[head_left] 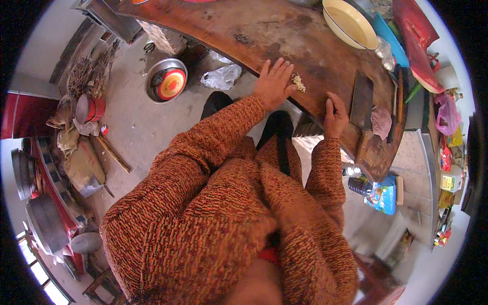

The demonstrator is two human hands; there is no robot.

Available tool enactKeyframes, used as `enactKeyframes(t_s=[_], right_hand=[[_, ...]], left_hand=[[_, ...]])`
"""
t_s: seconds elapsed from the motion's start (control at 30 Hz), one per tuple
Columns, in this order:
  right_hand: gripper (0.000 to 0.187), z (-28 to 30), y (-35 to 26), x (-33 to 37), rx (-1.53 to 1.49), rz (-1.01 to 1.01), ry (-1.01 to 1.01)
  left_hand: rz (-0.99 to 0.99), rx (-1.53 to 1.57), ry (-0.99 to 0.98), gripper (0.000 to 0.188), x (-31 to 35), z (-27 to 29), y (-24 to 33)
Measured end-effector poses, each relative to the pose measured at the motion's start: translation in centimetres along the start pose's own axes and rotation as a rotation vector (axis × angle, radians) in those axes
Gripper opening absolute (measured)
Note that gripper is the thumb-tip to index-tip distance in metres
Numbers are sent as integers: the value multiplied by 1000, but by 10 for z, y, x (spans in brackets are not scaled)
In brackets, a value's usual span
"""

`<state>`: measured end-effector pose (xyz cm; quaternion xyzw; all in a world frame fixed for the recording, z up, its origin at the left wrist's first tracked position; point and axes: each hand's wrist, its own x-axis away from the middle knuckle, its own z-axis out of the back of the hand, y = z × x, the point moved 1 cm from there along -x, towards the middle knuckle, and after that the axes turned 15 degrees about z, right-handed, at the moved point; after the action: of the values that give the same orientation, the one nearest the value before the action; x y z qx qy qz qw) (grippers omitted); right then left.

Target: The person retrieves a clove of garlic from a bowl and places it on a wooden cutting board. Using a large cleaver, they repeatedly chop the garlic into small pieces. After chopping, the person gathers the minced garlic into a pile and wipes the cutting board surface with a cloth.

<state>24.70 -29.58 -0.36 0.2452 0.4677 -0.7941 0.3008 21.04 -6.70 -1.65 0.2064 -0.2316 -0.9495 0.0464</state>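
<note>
My left hand (274, 84) lies flat with its fingers spread at the near edge of a worn wooden table (305, 48). Its thumb is beside a small heap of pale, finely chopped bits (299, 83); the hand holds nothing that shows. Further right, my right hand (336, 118) rests at the table's edge, loosely bent, with nothing visible in it. To its right lie a dark, flat rectangular blade-like piece (362, 99) and a crumpled pinkish lump (381, 122), whose kind I cannot make out.
A cream enamel basin (351, 24) and a blue basin (390, 39) stand at the table's far right. On the floor to the left are a metal basin (153, 80) holding a red-rimmed bowl (172, 84) and a clear plastic bag (221, 77). A blue packet (382, 195) stands low right.
</note>
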Motion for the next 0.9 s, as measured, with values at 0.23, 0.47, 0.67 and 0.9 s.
enactKeyframes(t_s=[0.23,0.47,0.67,0.9], right_hand=[[18,1,-7,-2,15,-1,5],[19,0,-3,-1,-1,8,0],[19,3,-1,1,-19,-8,9],[21,1,-10,-3,-35,-1,22]], left_hand=[[-14,158,132,65,-11,7,7],[-53,236,-121,67,-14,1,7],[-26,361,-24,65,-9,1,7],[202,-23,176,59,-13,5,-42]])
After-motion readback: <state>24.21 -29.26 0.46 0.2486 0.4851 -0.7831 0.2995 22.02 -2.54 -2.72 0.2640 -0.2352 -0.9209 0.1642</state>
